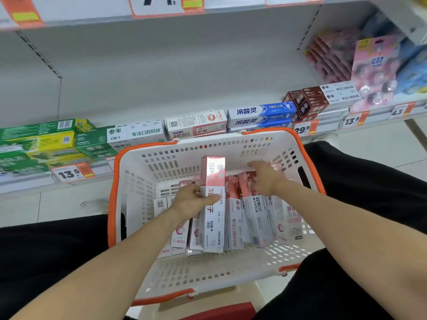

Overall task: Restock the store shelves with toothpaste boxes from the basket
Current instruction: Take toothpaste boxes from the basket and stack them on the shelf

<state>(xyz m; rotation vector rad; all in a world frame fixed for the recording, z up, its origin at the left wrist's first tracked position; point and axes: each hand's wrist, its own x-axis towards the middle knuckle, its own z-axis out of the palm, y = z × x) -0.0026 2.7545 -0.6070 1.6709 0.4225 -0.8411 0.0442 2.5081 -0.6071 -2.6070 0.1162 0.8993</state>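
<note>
Head view, left hand (191, 202) gripping one toothpaste box (212, 204)

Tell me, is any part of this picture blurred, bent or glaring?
Head view: the right hand is motion-blurred over the boxes; the shelf edge curves from the wide-angle lens; glare shines on the pink box that the left hand grips; upper price tags are soft.

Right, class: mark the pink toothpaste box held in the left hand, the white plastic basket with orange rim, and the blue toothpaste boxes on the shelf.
pink toothpaste box (212, 172), head view, upper front face.
white plastic basket with orange rim (175, 273), head view, near wall.
blue toothpaste boxes (261, 112), head view, top box's face.
</note>
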